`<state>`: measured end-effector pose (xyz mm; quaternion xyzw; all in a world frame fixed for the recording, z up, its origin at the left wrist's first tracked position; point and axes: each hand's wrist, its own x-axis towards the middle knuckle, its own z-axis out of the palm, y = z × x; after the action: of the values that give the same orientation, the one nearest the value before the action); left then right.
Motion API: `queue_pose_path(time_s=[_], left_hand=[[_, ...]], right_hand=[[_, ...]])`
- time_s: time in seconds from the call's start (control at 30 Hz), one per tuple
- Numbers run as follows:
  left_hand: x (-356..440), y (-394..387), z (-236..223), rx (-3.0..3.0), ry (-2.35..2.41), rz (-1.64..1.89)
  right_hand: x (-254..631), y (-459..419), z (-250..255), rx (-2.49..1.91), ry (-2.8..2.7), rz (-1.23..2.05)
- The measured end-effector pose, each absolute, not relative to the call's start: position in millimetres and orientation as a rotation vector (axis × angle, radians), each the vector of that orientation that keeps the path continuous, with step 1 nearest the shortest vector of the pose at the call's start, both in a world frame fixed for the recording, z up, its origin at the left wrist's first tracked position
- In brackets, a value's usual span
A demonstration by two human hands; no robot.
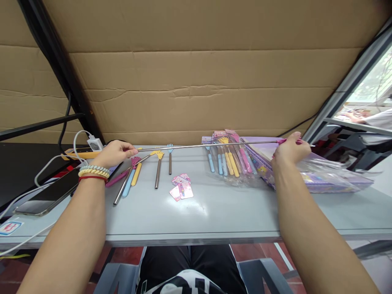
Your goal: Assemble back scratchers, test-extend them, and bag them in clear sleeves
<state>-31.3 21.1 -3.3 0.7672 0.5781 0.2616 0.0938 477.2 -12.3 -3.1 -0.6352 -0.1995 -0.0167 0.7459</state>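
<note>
A telescopic back scratcher (pixel 196 146) stretches between my hands above the table, its thin metal rod drawn out long. My left hand (pixel 118 152) pinches the rod's left end. My right hand (pixel 290 149) is closed around the pink end, and its fingers partly hide that piece. Below my left hand lie loose back scratchers: one with a yellow claw (pixel 158 154), a small one with a blue claw (pixel 170 157) and one with a pink claw (pixel 135 161). A yellow handle (pixel 87 155) shows beyond my left wrist; I cannot tell what it belongs to.
Small printed cards (pixel 183 188) lie mid-table. Several bagged back scratchers (pixel 228 157) rest toward the right, against purple packaging (pixel 330 181) with clear plastic. At the left are a phone (pixel 49 194), a white charger (pixel 95 143) and cables. A cardboard wall (pixel 196 98) closes the back.
</note>
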Motion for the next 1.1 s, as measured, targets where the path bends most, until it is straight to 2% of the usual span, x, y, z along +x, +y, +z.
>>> queue_pose_path(time_s=[0.1, 0.23, 0.47, 0.6, 0.77, 0.97, 1.1], left_hand=[[-36.5, 19.9, -1.3, 2.279, 1.757, 0.790], [-18.0, 13.3, 1.8, 2.338, 1.749, 0.818], [82.9, -21.3, -4.9, 2.860, 1.712, 0.751], [113.9, -34.7, -17.7, 2.940, 1.580, 0.818], [116.5, -35.6, -26.9, 2.940, 1.482, 0.852], [112.2, -33.2, -26.7, 2.921, 1.499, 0.821], [112.7, -33.9, -25.5, 2.858, 1.478, 0.878]], right_hand=[[477.0, -10.1, -5.0, -1.486, -0.314, -0.161], [457.3, -11.3, -6.0, -1.566, -0.454, -0.137], [353.5, -27.7, -15.4, -1.678, -1.382, 0.022], [311.1, -41.7, -20.8, -1.503, -1.638, 0.042], [302.2, -47.3, -28.0, -1.426, -1.730, 0.057], [307.4, -42.2, -35.8, -1.440, -1.828, 0.330], [310.6, -42.4, -33.6, -1.432, -1.883, 0.303]])
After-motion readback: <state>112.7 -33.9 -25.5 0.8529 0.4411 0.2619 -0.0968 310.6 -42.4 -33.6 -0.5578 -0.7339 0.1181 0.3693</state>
